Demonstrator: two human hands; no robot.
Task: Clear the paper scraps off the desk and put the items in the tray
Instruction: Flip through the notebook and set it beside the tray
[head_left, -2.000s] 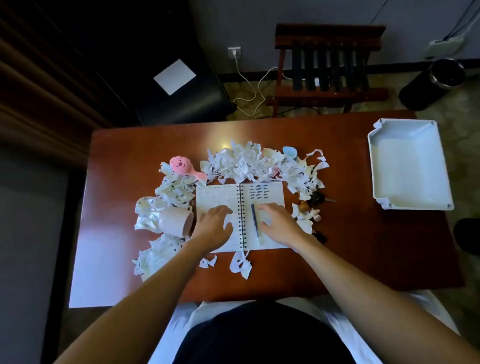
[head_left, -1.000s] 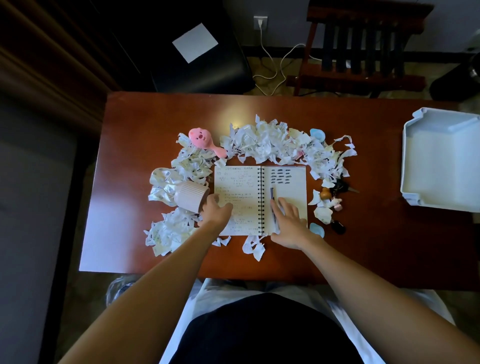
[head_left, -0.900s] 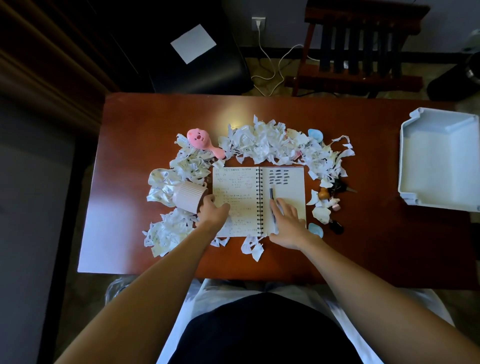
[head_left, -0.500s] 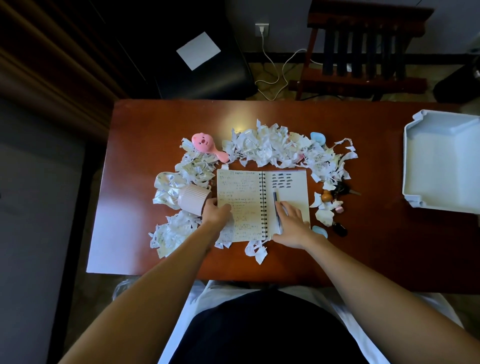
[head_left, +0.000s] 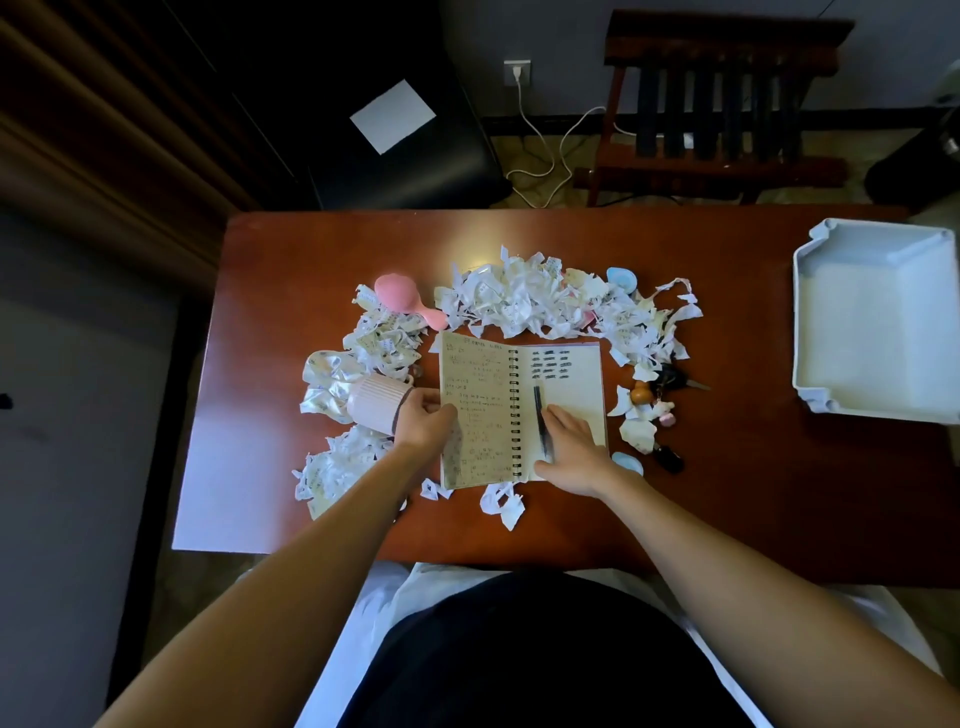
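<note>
There, an open spiral notebook (head_left: 488, 410) lay in the middle of the reddish surface (head_left: 322, 249), ringed on its far side and both flanks by torn paper scraps (head_left: 519, 299). The left hand (head_left: 423, 418) had its fingers curled on the notebook's left edge, pinching it, just beside a pink cup (head_left: 374, 402) that lay on its side. The right hand (head_left: 571, 449) rested on the right page with fingers relaxed, its forefinger alongside a dark pen (head_left: 538, 410) lying near the spiral. A pink toy (head_left: 397, 293) sat among the scraps at the far left, and a bunch of keys (head_left: 670, 379) to the right. The white tray (head_left: 878, 322) stood well apart at the surface's right end.
</note>
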